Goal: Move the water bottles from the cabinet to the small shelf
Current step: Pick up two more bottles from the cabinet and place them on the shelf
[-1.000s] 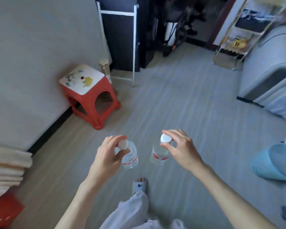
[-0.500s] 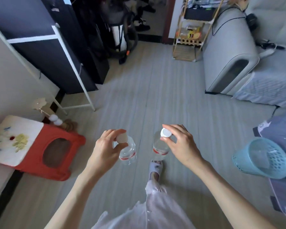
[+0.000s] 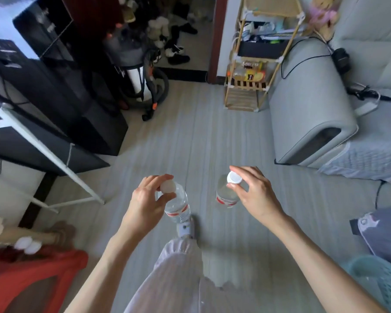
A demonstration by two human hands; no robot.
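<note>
Open floor [image 3: 190,136] between black cabinet [image 3: 61,114] and grey sofa [image 3: 307,109].

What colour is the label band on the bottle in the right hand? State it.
Red and white, on the bottle, seen in the head view.

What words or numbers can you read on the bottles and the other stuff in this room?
None can be read.
Left bottle, held by the left hand: red label band, print too blurred.
Right bottle, held by the right hand: red label band, print too blurred.
Yellow packets on the small shelf: dark marks, too small.
Black cabinet: pale marks, too blurred.
</note>
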